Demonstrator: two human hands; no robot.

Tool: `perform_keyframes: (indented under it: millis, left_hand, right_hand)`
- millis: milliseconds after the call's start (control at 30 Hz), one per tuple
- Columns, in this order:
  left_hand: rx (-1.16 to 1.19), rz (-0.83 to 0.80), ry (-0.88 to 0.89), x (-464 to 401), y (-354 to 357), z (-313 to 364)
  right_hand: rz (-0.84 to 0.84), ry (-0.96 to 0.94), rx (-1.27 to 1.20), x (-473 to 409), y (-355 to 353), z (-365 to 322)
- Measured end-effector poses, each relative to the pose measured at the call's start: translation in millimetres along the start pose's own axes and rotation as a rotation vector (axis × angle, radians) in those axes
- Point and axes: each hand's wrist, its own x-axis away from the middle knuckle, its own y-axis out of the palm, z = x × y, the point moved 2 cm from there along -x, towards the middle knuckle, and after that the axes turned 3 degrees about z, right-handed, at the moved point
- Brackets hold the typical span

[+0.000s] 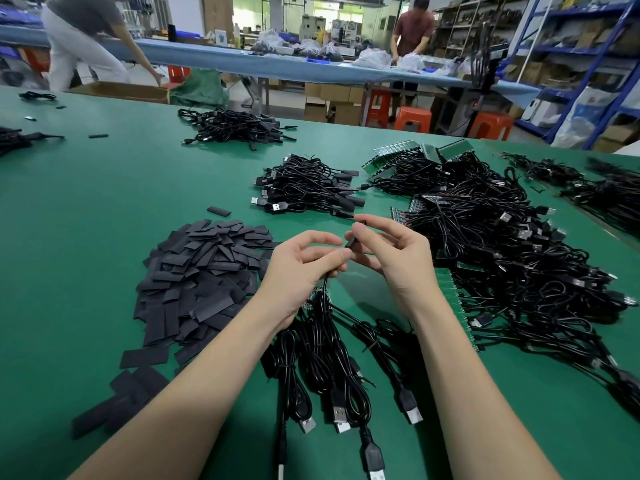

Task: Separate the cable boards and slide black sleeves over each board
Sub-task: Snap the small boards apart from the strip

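My left hand (304,268) and my right hand (388,251) meet above the green table (86,237). Between their fingertips is a black sleeve (351,242), pinched by my right hand. My left hand grips the black cable (325,289) that runs down from it; the board inside is hidden. A heap of flat black sleeves (204,271) lies to the left. Several cables with USB plugs (339,375) lie under my wrists, with a green board strip (317,296) partly showing. A big tangle of cables on board strips (502,265) lies to the right.
A pile of sleeved cables (308,185) lies just beyond my hands, another pile (239,126) farther back. More cable bundles (606,188) sit at the far right. Two people work at a long blue bench (242,57) behind; orange stools (412,119) stand past the table edge.
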Motion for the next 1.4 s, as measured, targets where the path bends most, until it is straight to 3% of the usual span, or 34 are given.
perform_keyframes:
  millis: [167, 400, 567, 700, 933, 1133, 1267, 1400]
  left_hand:
    - [-0.029, -0.074, -0.048, -1, 4, 0]
    - [-0.314, -0.176, -0.034, -1, -1, 0]
    - [-0.125, -0.08, -0.125, -3, -5, -4]
    - [-0.086, -0.027, -0.113, -3, -4, -3]
    - [-0.147, 0.035, -0.042, -22, 0, 8]
    - [-0.519, 0.146, 0.199, -95, 1, 41]
    - [-0.946, 0.191, 0.411, -148, 4, 68]
    - [-1.396, 0.223, 0.38, -182, -4, 67]
  right_hand:
    - [0.102, 0.073, -0.224, -3, -1, -8]
    - [0.273, 0.081, -0.416, -4, -10, -15]
    - [0.346, 0.138, -0.42, -7, -12, -6]
    - [0.299, 0.262, -0.401, -9, -14, -2]
    - [0.122, 0.467, -0.16, -3, -8, 6]
    - [0.081, 0.444, -0.054, -5, -6, 10]
    - [0.066, 0.431, -0.026, -7, -6, 14]
    - [0.057, 0.422, -0.011, -9, -7, 17]
